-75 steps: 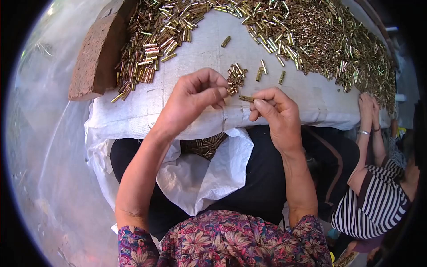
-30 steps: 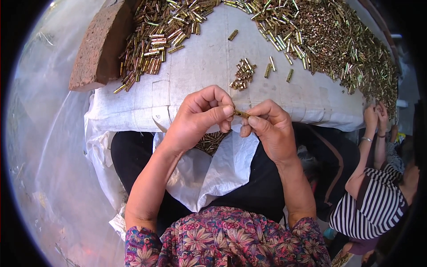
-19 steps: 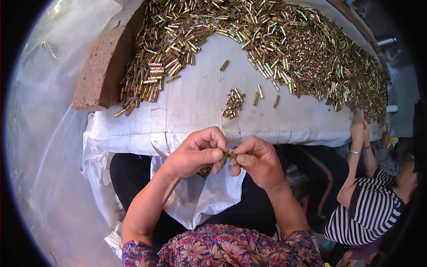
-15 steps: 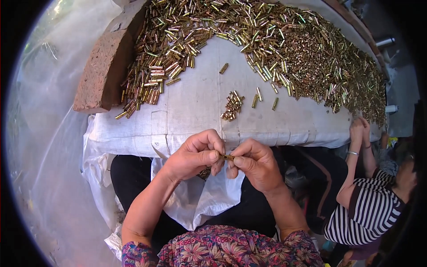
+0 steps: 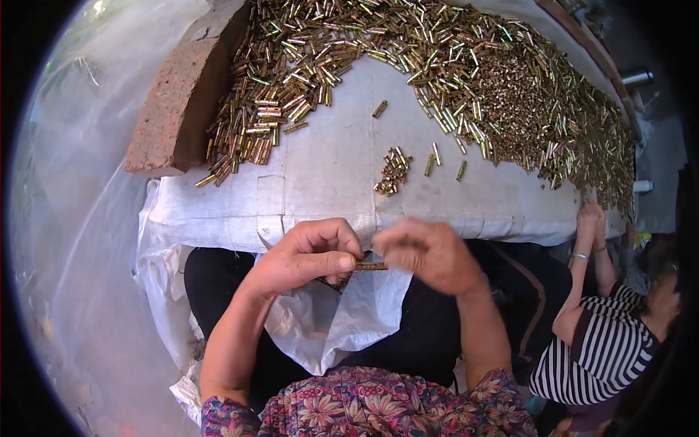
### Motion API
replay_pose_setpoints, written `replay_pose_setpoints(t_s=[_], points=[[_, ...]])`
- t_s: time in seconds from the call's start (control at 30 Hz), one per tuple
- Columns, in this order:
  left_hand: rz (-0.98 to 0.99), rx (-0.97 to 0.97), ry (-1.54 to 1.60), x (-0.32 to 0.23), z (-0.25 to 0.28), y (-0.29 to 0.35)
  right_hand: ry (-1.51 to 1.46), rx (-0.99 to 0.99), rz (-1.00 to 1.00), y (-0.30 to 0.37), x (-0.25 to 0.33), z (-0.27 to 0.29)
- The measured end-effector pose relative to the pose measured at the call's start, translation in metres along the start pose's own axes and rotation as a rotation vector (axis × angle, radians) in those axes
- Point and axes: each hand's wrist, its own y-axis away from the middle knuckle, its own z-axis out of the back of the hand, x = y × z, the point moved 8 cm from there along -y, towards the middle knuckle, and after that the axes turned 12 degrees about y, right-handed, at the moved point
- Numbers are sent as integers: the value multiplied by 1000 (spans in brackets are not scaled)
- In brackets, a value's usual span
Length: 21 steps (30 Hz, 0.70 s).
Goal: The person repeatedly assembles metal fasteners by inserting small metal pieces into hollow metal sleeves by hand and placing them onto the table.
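Note:
Between the thumb and fingers of my left hand [image 5: 309, 255] is a small brass-coloured metal sleeve [image 5: 371, 266], its free end pointing right. My right hand [image 5: 429, 255] is just right of and above that end, apart from it; motion smears its fingers, so whether they hold anything cannot be told. On the table edge before me lies a small heap of short metal pieces [image 5: 393, 172]. A few loose metal sleeves [image 5: 429, 164] are scattered to its right. Below my hands a white plastic sheet [image 5: 328, 328] covers my lap, with some dark metal pieces partly hidden by my left hand.
A large pile of metal sleeves [image 5: 291, 80] runs along the back of the cloth-covered table [image 5: 328, 160]. Smaller pieces are heaped [image 5: 524, 102] to the right. A brick [image 5: 171, 109] borders the left side. A person in a striped top [image 5: 604, 349] works at the right end.
My right hand has come off the metal sleeve and moved right and slightly up. My left hand still grips the sleeve. The view has shifted slightly.

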Motion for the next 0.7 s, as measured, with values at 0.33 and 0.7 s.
replay_pose_setpoints(t_s=[0.33,0.7], points=[[-356,-281,-1105,-39,6,-44,1220,-485,512,-136,-4,70],[-445,-279,-1510,-23,12,-86,1295,-217,186,-167,-34,70]])
